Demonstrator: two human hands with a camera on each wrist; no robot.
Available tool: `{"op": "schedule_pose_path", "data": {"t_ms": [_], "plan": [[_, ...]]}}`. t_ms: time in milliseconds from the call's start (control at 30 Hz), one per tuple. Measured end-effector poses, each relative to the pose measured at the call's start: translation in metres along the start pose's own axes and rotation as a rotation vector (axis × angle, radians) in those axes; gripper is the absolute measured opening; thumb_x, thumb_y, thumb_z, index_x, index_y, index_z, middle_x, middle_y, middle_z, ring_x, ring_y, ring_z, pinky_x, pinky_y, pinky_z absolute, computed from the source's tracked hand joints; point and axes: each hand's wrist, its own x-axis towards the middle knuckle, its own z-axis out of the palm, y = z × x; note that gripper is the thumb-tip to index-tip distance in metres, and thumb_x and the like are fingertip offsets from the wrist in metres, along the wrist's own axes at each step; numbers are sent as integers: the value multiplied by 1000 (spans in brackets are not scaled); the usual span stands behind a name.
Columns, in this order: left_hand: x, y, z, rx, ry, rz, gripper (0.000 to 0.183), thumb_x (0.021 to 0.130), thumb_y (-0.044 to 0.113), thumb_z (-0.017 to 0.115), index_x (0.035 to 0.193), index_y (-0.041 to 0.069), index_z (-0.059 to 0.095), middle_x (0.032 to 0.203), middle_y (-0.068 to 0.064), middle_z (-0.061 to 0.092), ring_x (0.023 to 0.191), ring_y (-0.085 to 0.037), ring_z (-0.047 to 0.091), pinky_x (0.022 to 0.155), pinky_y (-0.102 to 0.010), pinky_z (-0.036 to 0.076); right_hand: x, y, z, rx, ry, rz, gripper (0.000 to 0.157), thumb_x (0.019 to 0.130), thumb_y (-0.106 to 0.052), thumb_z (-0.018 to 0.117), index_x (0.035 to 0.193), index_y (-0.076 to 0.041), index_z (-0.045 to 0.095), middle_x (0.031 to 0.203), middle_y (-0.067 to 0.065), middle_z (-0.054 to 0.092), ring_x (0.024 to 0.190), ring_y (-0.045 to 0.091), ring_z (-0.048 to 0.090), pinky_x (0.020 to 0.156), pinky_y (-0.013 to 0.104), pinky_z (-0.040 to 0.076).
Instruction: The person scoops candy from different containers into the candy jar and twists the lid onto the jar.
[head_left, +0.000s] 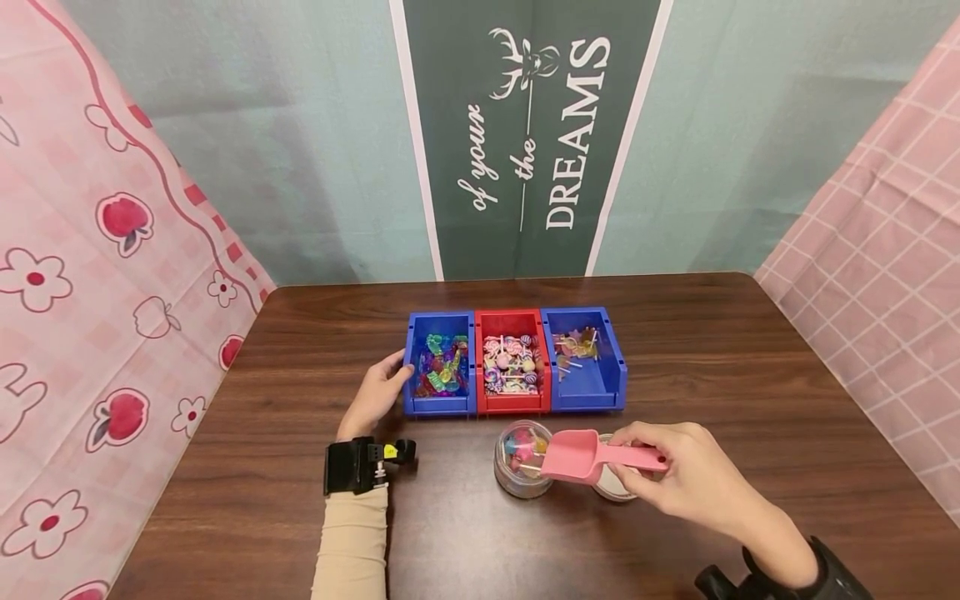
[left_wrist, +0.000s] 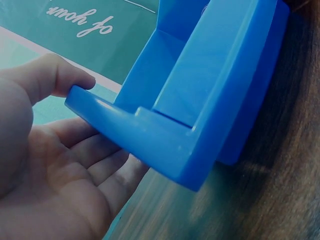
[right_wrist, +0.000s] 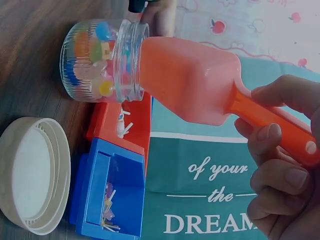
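Observation:
My left hand (head_left: 372, 400) grips the outer side wall of the left blue bin (head_left: 441, 406), which holds colourful translucent pieces. In the left wrist view the thumb lies at the bin's edge and the fingers spread along its outside. My right hand (head_left: 693, 467) holds a pink scoop (head_left: 573, 456) by its handle, thumb on one side and fingers curled round the other. The scoop's front edge is at the mouth of a clear jar (right_wrist: 90, 94) with colourful candy-like pieces inside. No pieces show in the visible part of the scoop.
A red bin (head_left: 513, 404) with small lollipops adjoins the left bin. Beside it, a right blue bin (head_left: 588, 385) holds a few lollipops. A cream lid (right_wrist: 62, 175) lies right of the jar, partly under the scoop in the head view. Curtains border the wooden table (head_left: 262, 467).

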Motion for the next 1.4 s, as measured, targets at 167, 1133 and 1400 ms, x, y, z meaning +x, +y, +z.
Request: {"op": "schedule_pose_path", "data": {"t_ms": [167,1133,1400], "plan": [[0,0,1,0,-2,2,50,103,17,41,147,-2,33,147,-25,45,134,-37,48,114,-51,37,-1,-1,-1,-7,-5,8,34,60,-4,83,84,-22,68,64,-19,55,56,-13,36,47,3,29],[1,-2,2,3,8,23,50,102,19,42,147,-2,34,144,-25,49,130,-35,52,112,-50,41,-9,15,-5,-183,-184,-47,23,77,-11,75,94,-22,66,70,-23,50,60,-10,33,54,8,28],[3,-4,1,17,9,12,50,102,18,41,147,-1,34,145,-24,48,129,-34,52,111,-49,42,-1,28,-18,-304,-96,10,21,76,-12,77,92,-20,67,62,-21,35,57,-9,28,52,13,25]]}}
